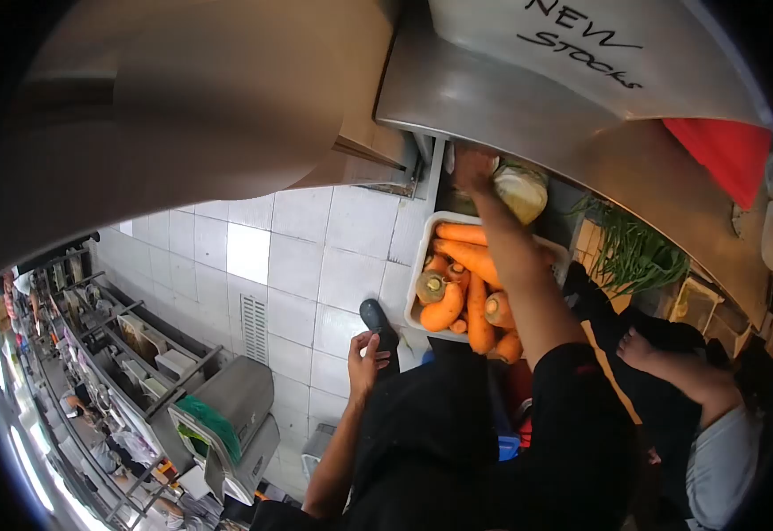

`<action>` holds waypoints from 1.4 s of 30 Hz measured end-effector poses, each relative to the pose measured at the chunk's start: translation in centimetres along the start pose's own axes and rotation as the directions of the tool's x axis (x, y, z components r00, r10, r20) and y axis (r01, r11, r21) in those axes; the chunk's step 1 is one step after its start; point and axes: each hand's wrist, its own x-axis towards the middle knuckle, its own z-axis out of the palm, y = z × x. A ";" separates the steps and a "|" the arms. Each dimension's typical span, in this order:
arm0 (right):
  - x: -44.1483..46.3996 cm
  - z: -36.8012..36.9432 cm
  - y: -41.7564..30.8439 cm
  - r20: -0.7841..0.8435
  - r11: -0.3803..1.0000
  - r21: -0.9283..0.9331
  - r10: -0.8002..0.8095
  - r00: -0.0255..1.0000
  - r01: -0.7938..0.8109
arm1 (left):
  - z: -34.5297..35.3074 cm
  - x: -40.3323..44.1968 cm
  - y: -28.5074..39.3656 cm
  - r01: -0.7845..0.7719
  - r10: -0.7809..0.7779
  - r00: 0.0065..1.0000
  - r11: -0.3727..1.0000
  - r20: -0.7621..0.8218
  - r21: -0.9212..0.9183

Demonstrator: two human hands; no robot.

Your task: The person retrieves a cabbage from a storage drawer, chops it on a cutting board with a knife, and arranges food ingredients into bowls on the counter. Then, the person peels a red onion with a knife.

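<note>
My right hand (pixel 474 170) reaches under the steel counter, beside a pale cabbage (pixel 521 193). Its fingers are blurred and partly hidden, so what they touch does not show. My right forearm crosses over a white crate (pixel 428 232) full of large orange carrots (pixel 479 323); some show dark, cut-looking tops. Lower down, my left hand (pixel 368 358) hangs over the floor near my dark shoe (pixel 372 311). Its fingers are loosely bent and apart, with nothing in them.
Overhead is a steel counter (pixel 493 84) with a white box (pixel 581 53) marked "NEW STOCKS". Long green leaves (pixel 639 252) lie to the right. Another person's hand (pixel 638 348) is close by on that side. A grey bin (pixel 236 407) with a green liner stands on the tiled floor (pixel 298 257).
</note>
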 end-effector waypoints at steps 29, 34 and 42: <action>-13.5 -25.1 -4.2 0.516 -0.480 0.658 -0.274 0.812 -0.580 | -17.8 -5.9 5.8 -0.221 0.260 0.952 0.949 0.163 -0.226; -15.8 -35.4 -23.7 0.238 -0.256 0.645 -0.828 0.508 -0.720 | -25.2 -8.2 8.3 -0.248 0.441 0.841 0.829 0.314 -0.502; -19.2 -47.0 -60.3 0.322 0.177 0.792 -0.934 0.154 -0.585 | -47.3 -8.1 4.1 0.014 0.660 0.749 0.074 0.059 -0.997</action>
